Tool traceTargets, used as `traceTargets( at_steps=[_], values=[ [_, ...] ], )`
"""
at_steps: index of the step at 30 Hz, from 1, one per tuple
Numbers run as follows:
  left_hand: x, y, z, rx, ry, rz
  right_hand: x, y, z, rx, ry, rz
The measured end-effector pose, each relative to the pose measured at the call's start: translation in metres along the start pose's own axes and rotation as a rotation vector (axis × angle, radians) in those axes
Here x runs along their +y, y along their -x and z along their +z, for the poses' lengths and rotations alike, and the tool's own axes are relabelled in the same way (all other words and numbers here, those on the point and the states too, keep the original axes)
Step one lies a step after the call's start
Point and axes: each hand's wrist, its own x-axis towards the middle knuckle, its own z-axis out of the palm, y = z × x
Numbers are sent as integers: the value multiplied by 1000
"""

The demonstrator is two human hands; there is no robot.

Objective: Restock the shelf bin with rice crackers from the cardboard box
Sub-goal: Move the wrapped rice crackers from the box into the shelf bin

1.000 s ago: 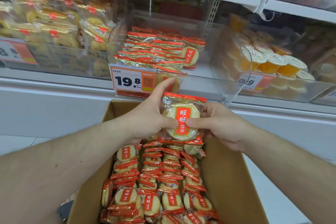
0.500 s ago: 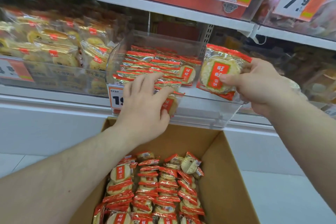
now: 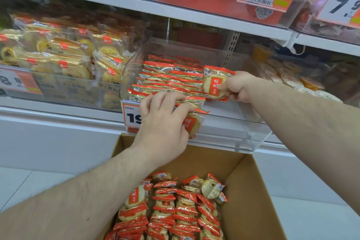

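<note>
**Both hands at the bin, one cracker pack in each**

Your right hand [image 3: 236, 87] pinches a rice cracker pack [image 3: 216, 84] by its right edge, thumb on the red label. The pack stands nearly upright, face toward you, long axis running 12 to 6 with the red seal strips at top and bottom. It sits at the right end of the stacked packs [image 3: 171, 78] inside the clear shelf bin [image 3: 243, 134].

Your left hand [image 3: 165, 121], at 7 o'clock from the right, curls its fingers over a second pack [image 3: 192, 122] at the bin's front wall, label facing you, tilted slightly clockwise. The hands are apart.

The cardboard box [image 3: 251, 191] lies at 6 o'clock below the bin, with packs [image 3: 175, 210] in rows on edge.
</note>
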Motion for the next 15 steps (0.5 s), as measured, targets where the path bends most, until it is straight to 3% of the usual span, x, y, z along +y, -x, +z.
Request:
traceTargets(
  at_steps=[6,12,15],
  values=[
    [-3,-3,1,56,91,-36,15,-10,14,53,20,-35],
    [-1,-7,2,65,106,-53,12,-2,27,78,262,-157],
    [0,-7,2,70,101,-53,11,0,29,67,228,-161]
  ],
)
